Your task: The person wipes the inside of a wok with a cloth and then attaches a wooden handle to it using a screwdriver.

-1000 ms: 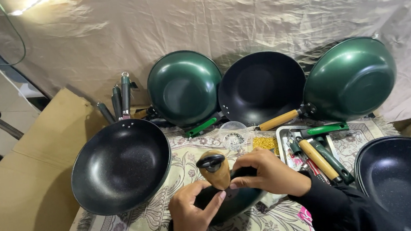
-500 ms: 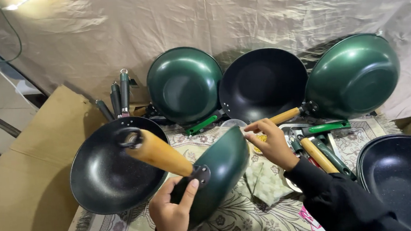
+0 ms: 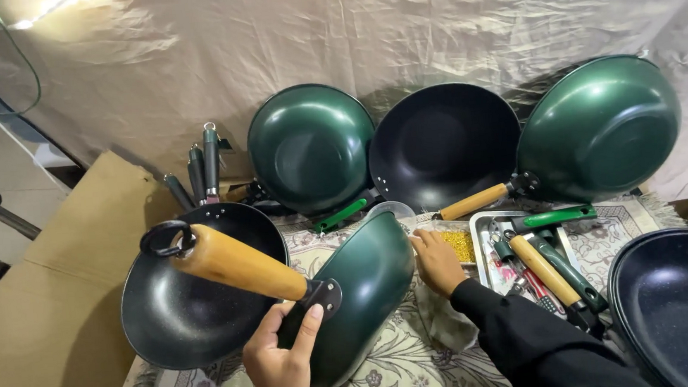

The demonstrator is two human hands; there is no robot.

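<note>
My left hand (image 3: 282,363) grips a green wok (image 3: 361,292) by its outer wall just below the handle joint, holding it tilted on edge. Its wooden handle (image 3: 234,263) with a black ring points up and left toward me. My right hand (image 3: 434,260) reaches past the wok's far rim toward a small container of yellow bits (image 3: 460,244) beside a metal tray (image 3: 481,225); its fingertips are hidden, and I cannot see anything in it. Both hands are over a patterned floral cloth (image 3: 409,370).
A black wok (image 3: 196,306) lies at the left on the cloth. Against the back drape lean two green woks (image 3: 311,146) (image 3: 603,125) and a black one (image 3: 443,143). The tray holds several wooden and green handles (image 3: 543,267). Another dark wok (image 3: 686,305) sits right; cardboard (image 3: 49,327) left.
The wok has been turned up on edge so its wooden handle swings out toward the left. My right hand left the handle and moved right toward the tray.
</note>
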